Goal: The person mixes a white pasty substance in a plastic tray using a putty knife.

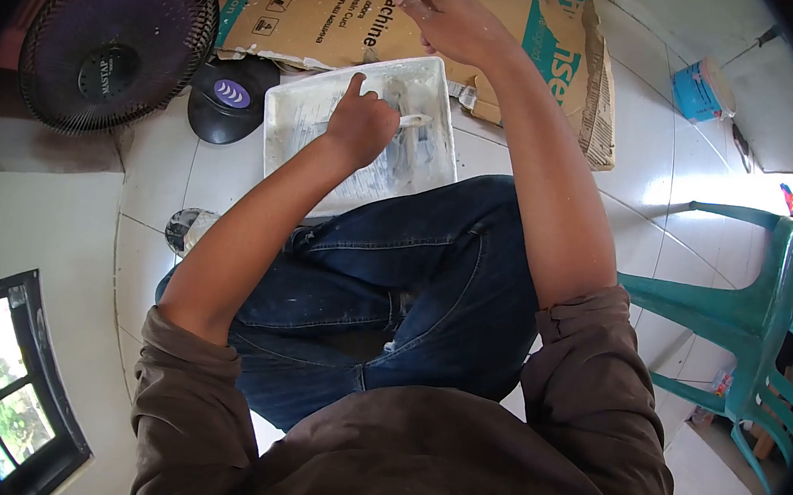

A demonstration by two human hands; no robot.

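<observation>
My left hand (365, 128) is over a white paint-smeared tray (274, 135), its index finger stretched out and the other fingers curled. A slim white handle (415, 120) sticks out from the right of this fist; its kind is hard to make out. Grey-blue smears and a greyish shape lie in the tray beneath, partly covered by my hand. Further up, my right hand (457, 30) hovers over the flattened cardboard (343, 13), fingers reaching left and thumb bent below. A whitish spot shows at its fingertip, and I see nothing held in it.
A black fan (116, 39) stands at the left on its base (231, 98). A clear container (190, 230) lies by my left forearm. To the right are a green plastic chair (744, 310) and a blue-labelled bucket (703, 91) on white floor tiles (640, 99).
</observation>
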